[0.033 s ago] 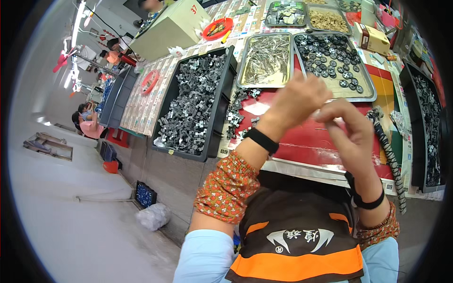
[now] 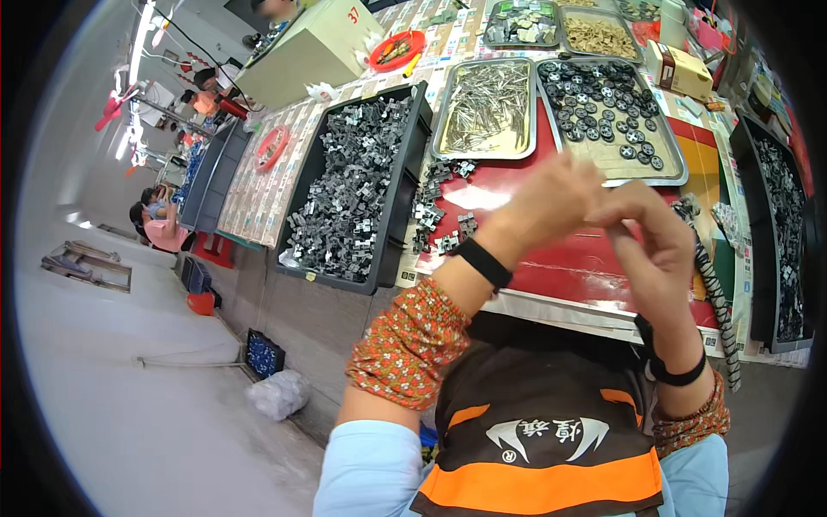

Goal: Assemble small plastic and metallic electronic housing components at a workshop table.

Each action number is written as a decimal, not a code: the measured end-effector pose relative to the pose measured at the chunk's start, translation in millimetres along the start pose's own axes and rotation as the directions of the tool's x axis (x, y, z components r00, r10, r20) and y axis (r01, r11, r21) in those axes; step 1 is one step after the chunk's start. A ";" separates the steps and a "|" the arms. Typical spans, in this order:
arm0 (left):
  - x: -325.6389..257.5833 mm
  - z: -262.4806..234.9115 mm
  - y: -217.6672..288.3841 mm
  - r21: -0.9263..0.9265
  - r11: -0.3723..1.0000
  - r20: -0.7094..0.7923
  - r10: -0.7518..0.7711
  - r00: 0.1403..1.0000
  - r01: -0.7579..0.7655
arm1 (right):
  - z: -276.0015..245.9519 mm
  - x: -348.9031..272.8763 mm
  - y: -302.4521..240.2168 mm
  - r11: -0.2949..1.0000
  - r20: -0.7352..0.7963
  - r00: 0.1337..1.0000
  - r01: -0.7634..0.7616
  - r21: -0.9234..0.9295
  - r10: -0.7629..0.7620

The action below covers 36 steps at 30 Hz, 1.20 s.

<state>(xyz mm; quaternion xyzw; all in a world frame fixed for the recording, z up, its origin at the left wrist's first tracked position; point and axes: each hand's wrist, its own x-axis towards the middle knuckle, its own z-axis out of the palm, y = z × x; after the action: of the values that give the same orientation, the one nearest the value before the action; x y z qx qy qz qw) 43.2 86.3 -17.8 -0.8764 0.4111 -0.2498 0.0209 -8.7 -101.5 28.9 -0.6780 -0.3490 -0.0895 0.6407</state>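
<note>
My left hand (image 2: 551,200) is raised over the red work board (image 2: 556,267), its fingers curled and smeared by motion. Close against its fingertips is my right hand (image 2: 652,231), thumb and forefinger bent toward each other in a pinch. Whatever either hand holds is too small or hidden. A thin metal line like a pin (image 2: 588,234) shows just below the hands; I cannot tell whether it is held or lies on the board. Small dark grey plastic clips (image 2: 428,207) lie loose by the board's left edge. Beyond the hands, a metal tray (image 2: 441,129) of thin metal pins adjoins a tray (image 2: 676,177) of small black wheels.
To the left stands a deep dark bin (image 2: 398,198) heaped with grey clips. A black-and-white wrapped cord (image 2: 713,289) hangs over the right edge, near another dark bin (image 2: 758,293). Further back are a carton (image 2: 679,69), a red dish (image 2: 418,43) and a pale box (image 2: 310,56).
Both hands have shifted slightly to the right, still close together. The left wrist is a little lower, and more of the loose clips beside it show.
</note>
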 end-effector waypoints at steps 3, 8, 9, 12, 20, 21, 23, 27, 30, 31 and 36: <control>-14.9 32.6 56.7 -0.551 0.833 0.100 0.124 0.987 -0.049 | -11.4 -1.1 -15.4 0.999 0.070 0.998 0.010 -0.050 -0.006; -12.9 -0.9 134.6 -0.791 0.555 0.458 0.259 0.850 0.257 | -14.3 -5.9 -12.7 0.955 0.451 0.843 -0.281 -0.095 0.293; -14.7 -13.4 140.8 -0.822 0.527 0.418 0.302 0.857 0.215 | -11.7 -9.3 -9.9 0.950 0.447 0.840 -0.296 -0.096 0.307; -23.6 -17.9 155.4 -0.856 0.486 0.361 0.324 0.875 0.174 | 1.4 -17.6 -3.7 0.984 0.712 0.691 -0.177 -0.008 0.130; -70.9 -38.3 153.7 -0.843 0.525 0.213 0.122 0.970 0.119 | 28.5 -31.0 -5.2 0.920 0.732 0.640 -0.388 0.048 0.231; -79.5 -43.0 146.7 -0.839 0.533 0.191 0.097 0.977 0.111 | 28.8 -32.9 -5.7 0.917 0.733 0.638 -0.395 0.048 0.237; -74.7 -33.5 153.8 -0.829 0.552 0.145 0.050 0.988 0.094 | 28.8 -36.2 -8.2 0.928 0.699 0.666 -0.373 0.008 0.261; -47.6 -6.6 231.6 -0.796 0.601 0.055 -0.049 0.997 0.073 | 30.5 -37.8 -3.9 0.752 0.713 0.539 -0.659 0.026 0.448; -55.8 0.9 248.9 -0.809 0.582 0.193 0.135 0.972 0.080 | 30.9 -44.0 -4.8 0.498 0.727 0.349 -0.867 0.011 0.591; -45.7 -18.2 236.0 -0.812 0.578 0.198 0.134 0.971 0.086 | 33.0 -44.4 -6.5 0.292 0.742 0.169 -0.956 -0.038 0.649; -36.7 -54.5 226.0 0.147 0.703 0.184 0.672 0.717 -0.696 | 40.4 -56.6 0.5 0.147 0.742 0.067 -0.988 -0.043 0.667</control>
<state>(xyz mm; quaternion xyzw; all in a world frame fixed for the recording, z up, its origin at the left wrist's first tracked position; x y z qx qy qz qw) -161.8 -27.1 -40.4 -0.6668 0.6771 -0.2137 0.2264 -63.5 -84.2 -10.2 -0.5436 -0.0586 0.6299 0.5516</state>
